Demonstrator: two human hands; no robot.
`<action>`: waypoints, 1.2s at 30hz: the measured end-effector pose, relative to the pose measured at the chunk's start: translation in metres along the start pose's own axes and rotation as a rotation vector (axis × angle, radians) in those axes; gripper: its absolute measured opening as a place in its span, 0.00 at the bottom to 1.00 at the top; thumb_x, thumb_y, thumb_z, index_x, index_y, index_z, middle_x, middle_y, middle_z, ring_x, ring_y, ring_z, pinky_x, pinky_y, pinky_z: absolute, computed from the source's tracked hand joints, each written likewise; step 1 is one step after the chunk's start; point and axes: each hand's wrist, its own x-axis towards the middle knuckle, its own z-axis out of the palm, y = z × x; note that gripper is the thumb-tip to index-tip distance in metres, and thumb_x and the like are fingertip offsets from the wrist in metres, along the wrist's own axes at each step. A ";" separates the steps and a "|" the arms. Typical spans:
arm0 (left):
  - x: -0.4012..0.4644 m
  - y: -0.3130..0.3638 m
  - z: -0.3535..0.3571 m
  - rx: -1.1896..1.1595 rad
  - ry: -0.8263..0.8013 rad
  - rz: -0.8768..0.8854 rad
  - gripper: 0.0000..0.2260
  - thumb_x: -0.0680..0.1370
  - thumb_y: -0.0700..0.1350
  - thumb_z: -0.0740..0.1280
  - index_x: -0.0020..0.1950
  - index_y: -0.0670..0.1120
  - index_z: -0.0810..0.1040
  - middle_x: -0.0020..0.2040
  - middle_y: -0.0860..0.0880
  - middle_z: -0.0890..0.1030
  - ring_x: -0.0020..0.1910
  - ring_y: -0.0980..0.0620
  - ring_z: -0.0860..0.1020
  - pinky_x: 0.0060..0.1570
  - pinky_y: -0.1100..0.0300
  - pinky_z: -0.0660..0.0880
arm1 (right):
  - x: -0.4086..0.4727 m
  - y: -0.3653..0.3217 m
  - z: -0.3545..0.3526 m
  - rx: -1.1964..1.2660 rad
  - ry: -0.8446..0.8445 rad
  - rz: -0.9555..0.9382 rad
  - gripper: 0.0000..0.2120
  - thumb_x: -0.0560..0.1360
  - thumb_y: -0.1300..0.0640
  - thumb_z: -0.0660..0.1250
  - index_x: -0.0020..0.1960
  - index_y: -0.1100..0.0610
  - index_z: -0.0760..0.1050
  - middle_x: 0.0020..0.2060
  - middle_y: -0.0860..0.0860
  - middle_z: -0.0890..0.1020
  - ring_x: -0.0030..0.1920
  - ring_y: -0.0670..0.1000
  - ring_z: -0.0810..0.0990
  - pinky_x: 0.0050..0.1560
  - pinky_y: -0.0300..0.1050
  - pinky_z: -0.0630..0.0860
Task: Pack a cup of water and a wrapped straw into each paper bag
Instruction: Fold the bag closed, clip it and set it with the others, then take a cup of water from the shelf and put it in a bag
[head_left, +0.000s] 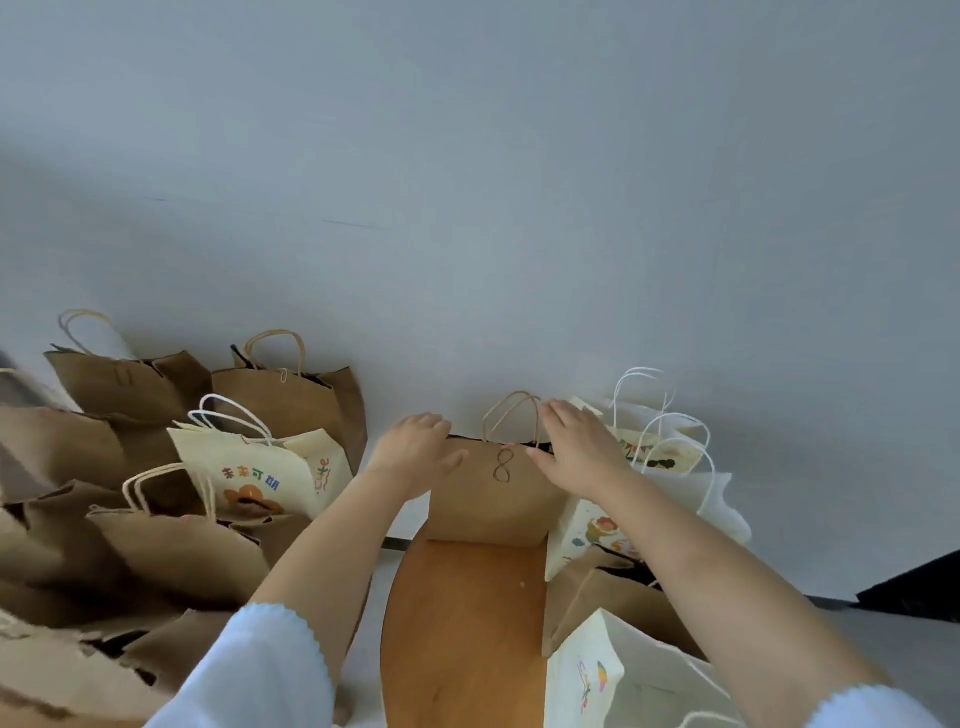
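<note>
A brown paper bag (488, 499) with twisted handles stands at the far end of the wooden table (462, 623), against the wall. My left hand (415, 452) grips the bag's top rim on the left, fingers curled over the edge. My right hand (576, 447) holds the rim on the right beside the handles, thumb on the bag's front. No cup or wrapped straw is visible; the bag's inside is hidden.
Several brown bags (171, 551) and a cream printed bag (254, 478) crowd the left side. Cream and brown bags (613, 592) with white handles (670, 431) stand along the table's right edge. A plain pale wall (467, 208) rises behind.
</note>
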 end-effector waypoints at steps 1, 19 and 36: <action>-0.014 0.002 -0.004 0.020 0.033 0.002 0.24 0.82 0.57 0.55 0.72 0.44 0.66 0.72 0.47 0.67 0.72 0.49 0.63 0.70 0.56 0.58 | -0.007 -0.007 -0.004 -0.004 0.014 -0.028 0.31 0.81 0.44 0.53 0.77 0.60 0.50 0.76 0.54 0.55 0.76 0.53 0.53 0.76 0.49 0.50; -0.324 -0.044 -0.026 -0.002 0.282 -0.591 0.23 0.81 0.57 0.56 0.72 0.45 0.67 0.72 0.49 0.68 0.73 0.49 0.63 0.71 0.56 0.59 | -0.126 -0.251 -0.036 0.046 0.061 -0.710 0.28 0.81 0.44 0.53 0.76 0.58 0.55 0.75 0.53 0.61 0.75 0.52 0.57 0.75 0.49 0.49; -0.603 -0.263 -0.042 0.000 0.335 -1.043 0.20 0.81 0.54 0.58 0.69 0.45 0.70 0.69 0.49 0.71 0.69 0.49 0.68 0.66 0.58 0.66 | -0.180 -0.610 -0.042 0.014 0.106 -1.024 0.24 0.81 0.47 0.54 0.73 0.58 0.61 0.70 0.52 0.68 0.71 0.52 0.64 0.73 0.47 0.54</action>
